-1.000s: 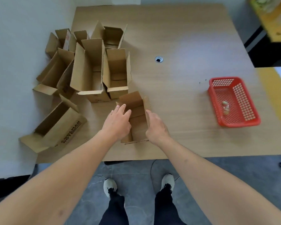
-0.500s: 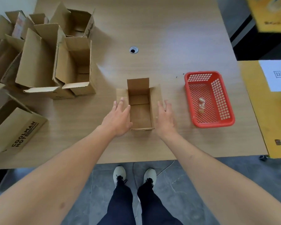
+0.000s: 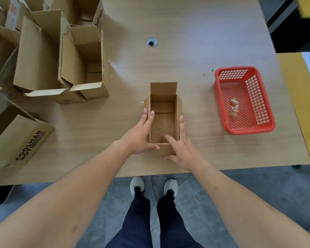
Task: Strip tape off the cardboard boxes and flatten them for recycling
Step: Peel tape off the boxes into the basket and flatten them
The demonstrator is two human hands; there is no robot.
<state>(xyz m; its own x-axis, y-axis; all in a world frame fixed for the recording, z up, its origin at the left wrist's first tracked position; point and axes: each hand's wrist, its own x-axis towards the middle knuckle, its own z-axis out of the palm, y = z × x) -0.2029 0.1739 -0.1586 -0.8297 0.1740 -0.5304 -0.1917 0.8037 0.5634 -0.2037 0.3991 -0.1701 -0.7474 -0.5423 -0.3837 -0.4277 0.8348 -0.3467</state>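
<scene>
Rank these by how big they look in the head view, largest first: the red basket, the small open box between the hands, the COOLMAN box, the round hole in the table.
1. COOLMAN box, though cut off by the frame edge.
2. Red basket and small open box: too alike to rank.
3. Round hole, clearly smallest.

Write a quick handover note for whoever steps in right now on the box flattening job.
Left hand: grips the small open box by its left wall.
Right hand: fingers along its right wall, thumb inside.
Box stands upright at the table's near edge, not yet flattened.
Red basket on the right holds a wad of what looks like stripped tape.
Left to do: the unflattened boxes at left.
</scene>
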